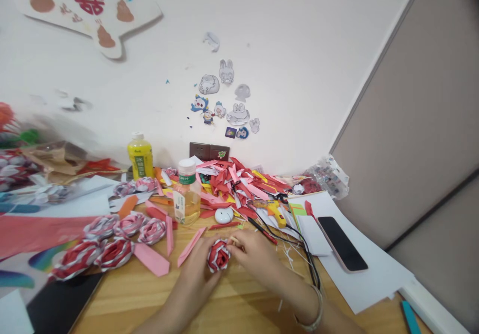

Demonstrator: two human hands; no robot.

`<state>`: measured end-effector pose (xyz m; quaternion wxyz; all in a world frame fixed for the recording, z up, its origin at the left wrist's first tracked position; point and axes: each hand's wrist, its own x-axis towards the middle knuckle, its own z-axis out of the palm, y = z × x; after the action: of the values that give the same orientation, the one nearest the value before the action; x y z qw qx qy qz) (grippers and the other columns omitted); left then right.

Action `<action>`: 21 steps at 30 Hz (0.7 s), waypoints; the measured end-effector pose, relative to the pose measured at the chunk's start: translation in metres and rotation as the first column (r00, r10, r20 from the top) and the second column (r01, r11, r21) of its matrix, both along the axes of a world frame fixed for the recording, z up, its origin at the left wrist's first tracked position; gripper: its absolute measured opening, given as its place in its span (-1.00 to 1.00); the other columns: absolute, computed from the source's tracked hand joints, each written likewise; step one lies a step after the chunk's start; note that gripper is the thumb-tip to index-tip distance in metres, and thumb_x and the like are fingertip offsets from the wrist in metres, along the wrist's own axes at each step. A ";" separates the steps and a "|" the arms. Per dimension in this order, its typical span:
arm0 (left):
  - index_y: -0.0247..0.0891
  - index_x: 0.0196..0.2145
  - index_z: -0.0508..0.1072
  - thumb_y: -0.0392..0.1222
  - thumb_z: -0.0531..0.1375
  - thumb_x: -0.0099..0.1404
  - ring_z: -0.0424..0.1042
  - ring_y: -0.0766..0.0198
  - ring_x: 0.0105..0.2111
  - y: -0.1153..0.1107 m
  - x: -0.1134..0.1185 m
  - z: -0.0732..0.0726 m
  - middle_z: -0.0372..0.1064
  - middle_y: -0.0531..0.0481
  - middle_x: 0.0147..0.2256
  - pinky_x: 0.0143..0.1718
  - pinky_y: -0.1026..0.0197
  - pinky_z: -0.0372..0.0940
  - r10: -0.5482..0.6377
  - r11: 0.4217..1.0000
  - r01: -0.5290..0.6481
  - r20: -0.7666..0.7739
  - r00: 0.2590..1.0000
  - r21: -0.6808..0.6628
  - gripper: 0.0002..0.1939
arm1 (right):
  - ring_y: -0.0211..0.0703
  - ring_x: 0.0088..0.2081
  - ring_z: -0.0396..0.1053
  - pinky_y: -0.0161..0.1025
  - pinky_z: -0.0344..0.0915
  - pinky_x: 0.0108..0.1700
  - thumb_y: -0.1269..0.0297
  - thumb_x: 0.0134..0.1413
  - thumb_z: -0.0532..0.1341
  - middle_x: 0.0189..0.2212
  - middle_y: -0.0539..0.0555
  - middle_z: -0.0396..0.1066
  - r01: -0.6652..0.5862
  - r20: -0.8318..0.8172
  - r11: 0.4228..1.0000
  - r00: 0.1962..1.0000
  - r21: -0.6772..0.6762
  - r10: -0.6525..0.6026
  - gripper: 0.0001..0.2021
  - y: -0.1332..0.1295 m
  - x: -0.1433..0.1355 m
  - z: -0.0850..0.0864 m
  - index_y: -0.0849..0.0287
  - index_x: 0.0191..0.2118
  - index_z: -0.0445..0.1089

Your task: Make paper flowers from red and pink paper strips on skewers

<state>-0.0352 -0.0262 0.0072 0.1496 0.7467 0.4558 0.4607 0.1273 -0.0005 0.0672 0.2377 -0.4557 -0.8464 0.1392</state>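
Holding 1 red-and-white paper rose clamped in the left hand, over the wooden tabletop; touching near its right edge with the right hand, cannot tell whether pinching anything. Could crush the folds by squeezing hard, or loosen them by holding slackly; might drag the yellow glue gun by snagging the bracelet on the black cable.

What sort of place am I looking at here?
Probably a craft corner, perhaps at home, judging by a paper rose, a heap of paper strips and a glue gun.
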 end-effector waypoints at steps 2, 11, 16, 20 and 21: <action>-0.18 -0.08 0.28 -0.34 0.12 0.16 0.41 0.10 -0.20 0.000 0.001 0.002 0.39 -0.10 -0.21 -0.19 0.07 0.36 -0.022 1.000 0.022 -0.003 1.000 -0.011 -0.65 | -0.30 -0.50 0.25 -0.37 -0.03 -0.48 0.37 0.09 0.17 -0.54 -0.08 0.36 0.004 -0.004 1.000 1.000 0.001 -0.004 -0.87 0.000 0.001 0.000 0.16 -0.47 0.33; -0.20 -0.07 0.28 -0.36 0.11 0.16 0.41 0.11 -0.18 -0.001 0.002 0.001 0.39 -0.11 -0.20 -0.18 0.08 0.36 -0.059 0.997 0.059 0.008 0.998 -0.046 -0.65 | -0.25 -0.41 0.34 -0.34 -0.03 -0.45 0.35 0.10 0.16 -0.45 -0.03 0.44 -0.006 0.074 0.996 0.997 0.094 -0.001 -0.92 -0.002 0.001 0.002 0.15 -0.40 0.35; -0.20 -0.07 0.27 -0.36 0.11 0.17 0.41 0.11 -0.18 -0.001 0.002 0.000 0.38 -0.12 -0.20 -0.18 0.08 0.36 -0.069 0.997 0.069 0.002 0.998 -0.044 -0.65 | -0.24 -0.40 0.36 -0.34 0.00 -0.43 0.36 0.13 0.13 -0.44 -0.01 0.45 -0.024 0.096 0.996 0.995 0.087 0.016 -0.90 -0.001 0.002 0.002 0.16 -0.39 0.35; -0.19 -0.07 0.27 -0.38 0.11 0.17 0.40 0.13 -0.19 -0.001 0.003 -0.001 0.37 -0.09 -0.20 -0.19 0.11 0.35 -0.103 0.993 0.104 0.022 0.994 -0.055 -0.65 | -0.25 -0.38 0.35 -0.37 0.03 -0.41 0.36 0.11 0.15 -0.42 -0.03 0.45 -0.045 0.065 0.999 0.997 0.008 0.044 -0.92 0.003 0.005 0.002 0.14 -0.38 0.36; -0.18 -0.06 0.26 -0.37 0.11 0.17 0.40 0.13 -0.19 -0.001 0.003 -0.001 0.37 -0.09 -0.19 -0.19 0.11 0.35 -0.104 0.993 0.105 0.028 0.994 -0.061 -0.65 | -0.26 -0.37 0.35 -0.37 0.03 -0.40 0.35 0.10 0.16 -0.41 -0.04 0.45 -0.042 0.052 0.999 0.998 -0.007 0.042 -0.95 0.004 0.006 0.003 0.14 -0.36 0.36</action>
<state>-0.0323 -0.0272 0.0065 0.2023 0.7588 0.4283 0.4470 0.1338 0.0034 0.0704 0.2110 -0.4421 -0.8613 0.1348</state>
